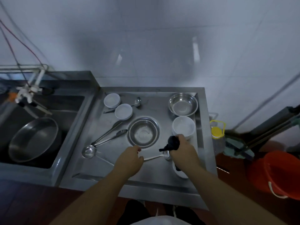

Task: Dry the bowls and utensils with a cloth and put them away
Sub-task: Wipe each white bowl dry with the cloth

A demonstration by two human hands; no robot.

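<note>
Drying a spoon over the steel drainboard

Looking down, we see a brushed stainless-steel drainboard (162, 184) with a raised rim, joined on its left to a deep steel sink (69, 114) that holds a wide, shallow steel basin (33, 140). At the far right of the drainboard sits a round, shiny steel bowl (183, 104), and just in front of it a white, smooth-walled plastic bowl (183, 127). In the middle, a smaller steel bowl (143, 132) rests inside a ringed steel plate. Two small white round bowls (112, 100) stand touching each other at the far left, with a little steel ladle (137, 101) beside them. Long steel tongs (112, 135) lie slanted next to a round-bowled steel ladle (88, 151).

Our left hand (129, 161) pinches the end of the thin handle of a slim steel spoon (159, 157), which is held level just above the drainboard's near part. Our right hand (183, 148) is curled tightly round a bunched dark blue cloth (172, 143), directly above the spoon's bowl. Whether cloth and spoon touch, we cannot tell.

Off to the right stand an orange plastic bucket (276, 174) and a clear, yellow-capped jug (217, 135).
</note>
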